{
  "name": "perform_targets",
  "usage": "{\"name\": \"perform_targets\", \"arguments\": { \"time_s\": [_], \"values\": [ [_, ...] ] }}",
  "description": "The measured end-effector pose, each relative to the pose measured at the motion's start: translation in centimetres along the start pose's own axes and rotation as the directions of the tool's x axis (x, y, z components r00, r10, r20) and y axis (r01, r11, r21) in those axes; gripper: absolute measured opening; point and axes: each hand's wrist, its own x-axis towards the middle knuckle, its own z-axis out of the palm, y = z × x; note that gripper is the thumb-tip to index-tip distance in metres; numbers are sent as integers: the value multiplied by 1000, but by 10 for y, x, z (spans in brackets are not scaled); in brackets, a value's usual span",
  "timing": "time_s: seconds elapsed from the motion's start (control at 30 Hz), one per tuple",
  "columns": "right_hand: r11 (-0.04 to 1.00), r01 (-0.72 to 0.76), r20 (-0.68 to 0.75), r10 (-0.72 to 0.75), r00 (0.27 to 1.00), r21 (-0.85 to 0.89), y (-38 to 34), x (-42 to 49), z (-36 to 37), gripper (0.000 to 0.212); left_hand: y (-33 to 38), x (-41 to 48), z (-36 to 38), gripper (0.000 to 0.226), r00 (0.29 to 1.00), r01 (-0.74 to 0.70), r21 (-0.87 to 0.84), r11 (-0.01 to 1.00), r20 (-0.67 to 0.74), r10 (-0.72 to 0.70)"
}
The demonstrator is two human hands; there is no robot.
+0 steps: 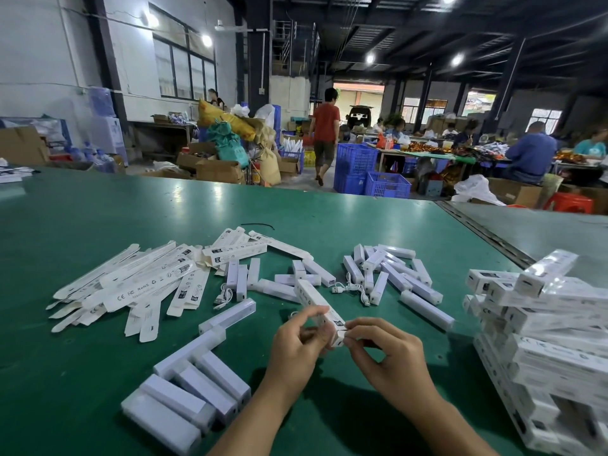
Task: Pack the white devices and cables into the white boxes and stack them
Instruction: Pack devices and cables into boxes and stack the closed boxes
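My left fingers [315, 313] are curled round the near end of a slim white box [314, 299], thumb and forefinger pinching its printed cardboard sides. My right fingers [360, 324] pinch the small end flap at the same near end. So both my left hand [296, 345] and my right hand [386, 352] are grasping that one box, which runs away from me towards the far side, in the middle of the table.

Just beyond it lie two thin white cables [353, 290], coiled loosely, with another cable [223, 296] a little to the left. Far right of them is a jumble of smooth, matte, rectangular white devices [394, 278], lying crossed over each other. More of these white devices [190, 396] lie side by side near left, blocky and square-ended.

On the far left sits a spread of flat unfolded cartons [138, 284], long strips with tabbed ends and grey print. At the right edge, closed boxes [543, 340] in glossy wrap are stacked crosswise in layers. Everything rests on a green mat table [98, 209], faintly scuffed.
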Motion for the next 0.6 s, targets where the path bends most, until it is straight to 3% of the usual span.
{"name": "perform_targets", "arguments": {
  "time_s": [0.33,0.47,0.6],
  "values": [
    [1000,-9,37,9,999,-5,-1,1,-2,8,3,-1,0,33,1000,16,-40,999,20,-15],
    [1000,-11,60,11,998,1,-1,1,-2,13,3,-2,-2,50,993,-6,34,999,114,2],
    [1000,-15,68,13,998,20,1,0,-2,9,1,-2,-1,50,995,-38,100,994,97,29]
  ]
}}
